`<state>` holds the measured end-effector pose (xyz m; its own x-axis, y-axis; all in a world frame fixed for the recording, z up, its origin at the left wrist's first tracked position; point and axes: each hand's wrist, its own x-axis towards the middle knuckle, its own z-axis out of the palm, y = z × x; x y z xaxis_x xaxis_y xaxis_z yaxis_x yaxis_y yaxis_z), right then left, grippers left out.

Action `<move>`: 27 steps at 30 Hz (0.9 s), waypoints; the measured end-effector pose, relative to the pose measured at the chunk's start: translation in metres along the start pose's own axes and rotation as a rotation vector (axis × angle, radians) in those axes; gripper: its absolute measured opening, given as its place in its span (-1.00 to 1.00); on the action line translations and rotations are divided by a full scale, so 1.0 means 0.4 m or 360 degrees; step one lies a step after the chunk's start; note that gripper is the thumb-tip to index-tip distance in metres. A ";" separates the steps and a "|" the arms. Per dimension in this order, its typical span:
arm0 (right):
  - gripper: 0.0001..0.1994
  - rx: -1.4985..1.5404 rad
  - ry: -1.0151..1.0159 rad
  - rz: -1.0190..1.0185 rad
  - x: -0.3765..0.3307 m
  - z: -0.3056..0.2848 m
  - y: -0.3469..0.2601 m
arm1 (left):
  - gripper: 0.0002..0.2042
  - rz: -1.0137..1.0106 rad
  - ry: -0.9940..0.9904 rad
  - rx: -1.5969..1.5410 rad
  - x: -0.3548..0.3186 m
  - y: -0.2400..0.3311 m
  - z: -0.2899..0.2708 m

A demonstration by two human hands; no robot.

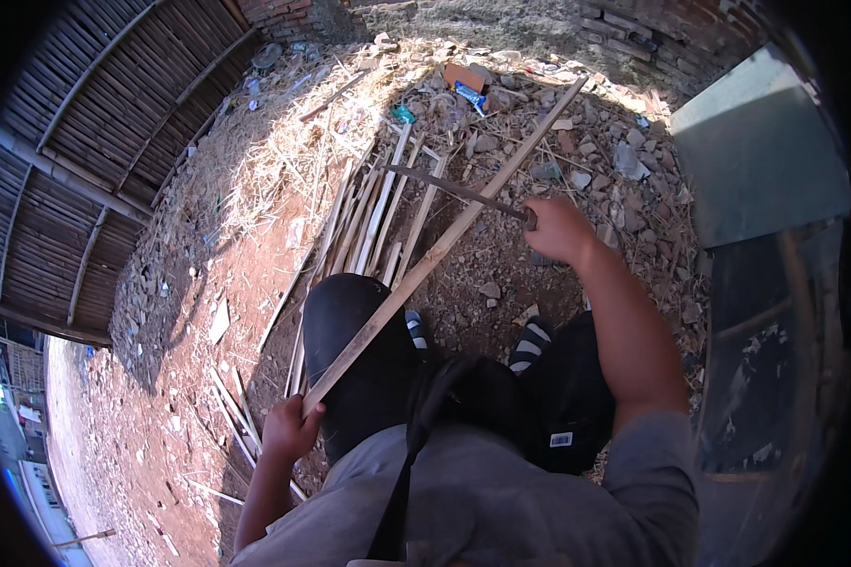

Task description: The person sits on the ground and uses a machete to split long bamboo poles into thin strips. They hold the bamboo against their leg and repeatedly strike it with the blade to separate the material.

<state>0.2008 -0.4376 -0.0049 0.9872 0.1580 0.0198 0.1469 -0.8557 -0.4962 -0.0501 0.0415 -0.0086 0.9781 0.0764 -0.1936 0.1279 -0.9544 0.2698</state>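
Head view looks down on a person squatting on bare red earth, knees up, striped socks showing between dark trousers. Left hand [291, 427] sits low and near, fingers clamped round the near end of a long bamboo strip [444, 244]. That strip runs up over the left knee and away to the far right, its far tip out among the rubble [596, 161]. Right hand [556, 230] is farther out, fingers wrapped tight on the handle of a long knife [459, 192], whose dark blade reaches left and lies across the strip, seemingly touching it about midway along.

Just left of the blade lies a bundle of pale split strips [369, 222], fanned on the ground, with dry straw beyond them. More thin slivers lie near the left hand. A bamboo fence [95, 161] curves along the far left, and a grey-green panel [761, 151] stands on the right.

To my eye the work in hand is shaving or splitting the strip. Doing it well would call for keeping the strip braced firm against the knee so that it cannot roll, holding the blade at a shallow angle, and driving it away from the body and along the grain. The left hand is best kept well behind the edge, as it sits now, and the strokes short so that the blade does not dig in or skip towards the leg.
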 end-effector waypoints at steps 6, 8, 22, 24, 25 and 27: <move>-0.76 -0.0290 -0.0277 -0.0307 -0.029 -0.018 -0.095 | -0.50 0.0019 0.0055 -0.0025 -0.013 -0.014 0.014; -0.78 -0.0015 -0.0084 0.0079 -0.009 -0.014 0.021 | -0.51 0.0071 0.0101 -0.0040 -0.001 -0.014 0.033; -0.73 0.0185 0.0029 0.0385 0.012 -0.062 0.057 | -0.53 0.0057 0.0150 0.0095 -0.002 -0.028 0.042; -0.69 0.0153 0.0170 0.0409 0.012 -0.073 0.088 | -0.52 0.0060 0.0087 0.0096 0.008 -0.022 0.026; -0.67 0.0152 0.0236 0.0420 0.008 -0.075 0.094 | -0.52 0.0083 0.0090 0.0114 0.008 -0.026 0.025; -0.63 0.0121 0.0047 0.0278 0.006 -0.072 0.041 | -0.53 0.0127 0.0111 0.0068 0.005 -0.037 0.033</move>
<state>0.2074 -0.4655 0.0122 0.9989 -0.0055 -0.0474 -0.0311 -0.8289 -0.5585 -0.0522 0.0518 -0.0252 0.9942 0.0179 -0.1064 0.0433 -0.9695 0.2411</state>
